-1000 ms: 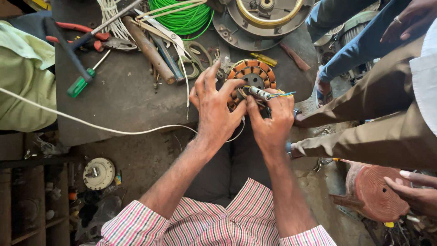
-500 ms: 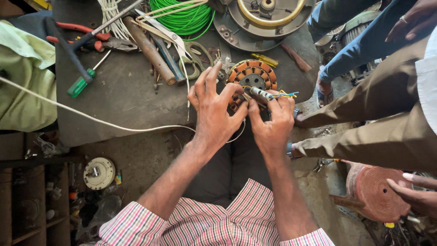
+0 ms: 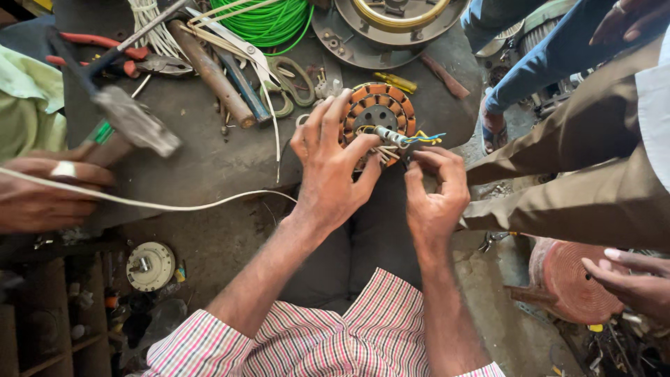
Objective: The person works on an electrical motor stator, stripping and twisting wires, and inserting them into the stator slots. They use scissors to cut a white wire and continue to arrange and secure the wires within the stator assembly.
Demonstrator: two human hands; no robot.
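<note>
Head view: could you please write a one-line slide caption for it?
Left hand steadies a copper-wound stator while right hand works its wire leads at a cluttered workbench.

Pink-and-white checked shirt, sleeves rolled up; seemingly dark trousers, partly hidden.

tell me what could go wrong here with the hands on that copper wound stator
A co-worker's hammer is raised close to the left hand; a swing or slip might hit fingers. The thin wire leads near the right hand could snag or break if tugged. The stator sits at the bench edge and might slide off.
</note>
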